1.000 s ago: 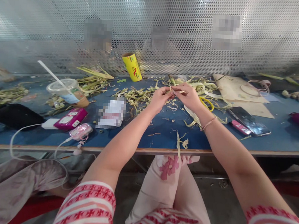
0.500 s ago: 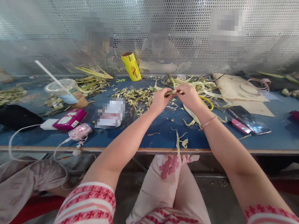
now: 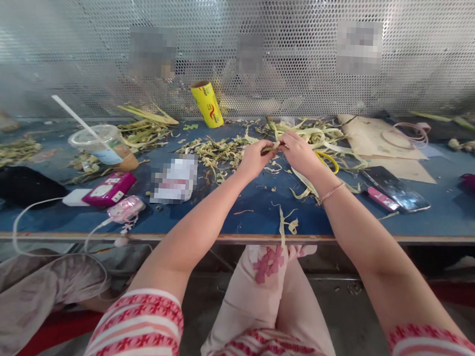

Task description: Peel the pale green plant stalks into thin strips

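Over the blue table (image 3: 243, 221), my left hand (image 3: 255, 159) is closed on a short green plant stalk (image 3: 267, 148). The fingers of my right hand (image 3: 298, 152) pinch the same stalk at its right end, touching my left fingertips. My fingers hide much of the piece. Left of my hands lies a heap of pale green plant scraps (image 3: 210, 152). Long peeled strips (image 3: 317, 135) lie behind and right of my right hand, near a yellow ring (image 3: 331, 160). A thin peel strip (image 3: 283, 225) hangs at the front edge.
A yellow tube (image 3: 208, 105) leans near the perforated metal screen (image 3: 300, 38). On the left are a lidded drink cup (image 3: 110, 149), a purple device (image 3: 108, 189), a pink case (image 3: 125, 209) and white cables. A phone (image 3: 400, 189) and cardboard (image 3: 377, 136) lie right. Another person's legs (image 3: 36, 295) show lower left.
The view has shifted slightly. Both hands stay together on the stalk, with only small finger movement; nothing on the table has visibly moved.
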### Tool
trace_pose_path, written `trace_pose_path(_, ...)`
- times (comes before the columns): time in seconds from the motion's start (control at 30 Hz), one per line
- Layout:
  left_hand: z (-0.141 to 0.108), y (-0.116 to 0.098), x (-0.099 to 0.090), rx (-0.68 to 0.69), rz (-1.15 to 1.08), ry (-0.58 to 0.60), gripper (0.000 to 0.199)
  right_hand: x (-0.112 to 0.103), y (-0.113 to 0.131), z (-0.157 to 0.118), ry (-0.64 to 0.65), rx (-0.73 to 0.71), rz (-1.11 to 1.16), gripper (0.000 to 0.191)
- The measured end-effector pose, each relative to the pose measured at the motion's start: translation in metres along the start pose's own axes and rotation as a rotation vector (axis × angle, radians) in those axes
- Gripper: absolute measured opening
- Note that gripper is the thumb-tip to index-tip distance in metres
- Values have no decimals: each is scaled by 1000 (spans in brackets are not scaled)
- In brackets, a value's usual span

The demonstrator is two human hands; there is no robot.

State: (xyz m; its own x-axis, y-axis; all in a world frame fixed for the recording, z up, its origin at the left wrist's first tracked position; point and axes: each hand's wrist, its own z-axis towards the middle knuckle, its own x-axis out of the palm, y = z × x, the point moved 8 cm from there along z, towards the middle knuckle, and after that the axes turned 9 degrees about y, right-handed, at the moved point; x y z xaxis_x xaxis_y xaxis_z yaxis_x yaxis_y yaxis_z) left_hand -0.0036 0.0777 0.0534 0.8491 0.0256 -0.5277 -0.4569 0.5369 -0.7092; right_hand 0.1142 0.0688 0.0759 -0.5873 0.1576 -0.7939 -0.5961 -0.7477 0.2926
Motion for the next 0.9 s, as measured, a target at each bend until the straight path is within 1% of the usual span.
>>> trace_pose_path(0.13, 1, 2, 0, 2, -30, 1, 10, 1, 0, 0, 0, -2, -11, 15)
trace_pose_path(0.23, 2, 6, 3, -17, -126, 36, 7, 1, 1, 0, -15, 17, -3, 14)
trace_pose_path(0.3, 2, 9, 8, -32, -255, 85, 6, -1, 1, 0, -27, 35, 25, 13)
trace_pose_path(0.37, 3, 10, 12, -46, -411, 118, 9, -3, 0, -1, -54, 55, 70, 13)
trace_pose_path(0.5, 4, 17, 16, -100, -702, 126, 13, -9, -4, -2, -137, 107, 220, 12)
trace_pose_path(0.6, 3, 21, 18, -165, -842, 136, 12, -8, -7, -1, -139, 147, 315, 12)
trace_pose_path(0.73, 2, 19, 18, -190, -919, 130, 10, -6, -10, -2, -131, 211, 355, 17)
trace_pose_path(0.9, 1, 17, 22, -166, -967, 131, 9, -5, -10, -3, -155, 244, 339, 15)
